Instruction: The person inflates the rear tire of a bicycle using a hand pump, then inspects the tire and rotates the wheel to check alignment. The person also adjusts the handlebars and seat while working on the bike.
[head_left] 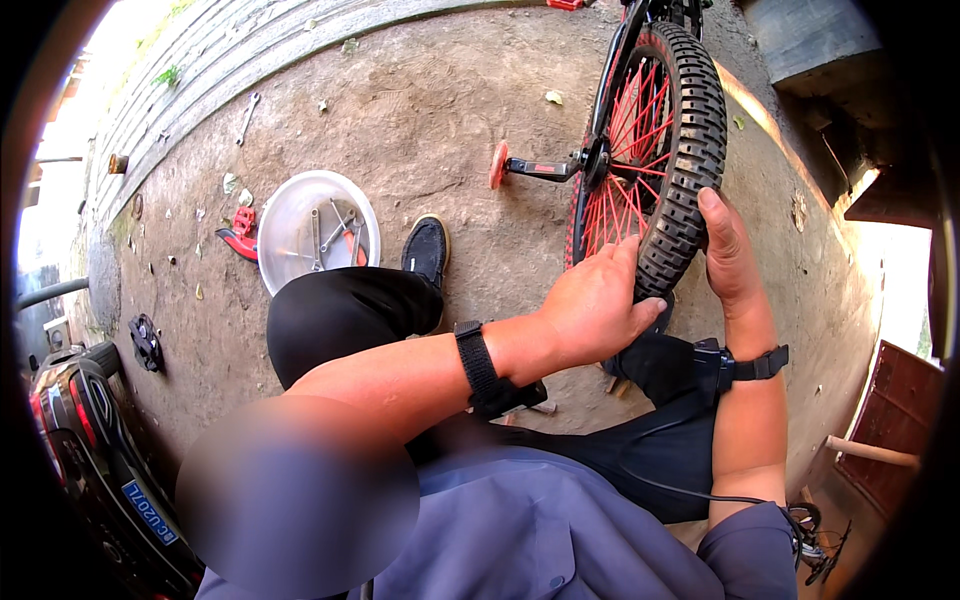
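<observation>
A bicycle wheel with a black knobby tyre (690, 130) and red spokes (640, 115) stands in front of me on the right. My left hand (597, 305) reaches across to its near left side, fingers curled at the tyre edge beside the spokes and thumb held out; the fingertips are partly hidden. On the other side, my right hand (732, 250) holds the tyre, its thumb against the tread. A black arm with a red round end (498, 165) juts left from the hub. The black fork (612, 85) runs up from the axle.
Left of my shoe (427, 250), a translucent white tub (285, 195) holds several wrenches. Red parts (240, 235) lie beside it. Another wrench (248, 118) lies on the dirt floor farther off. A dark car (100, 470) stands at left; a concrete ledge (815, 45) is far right.
</observation>
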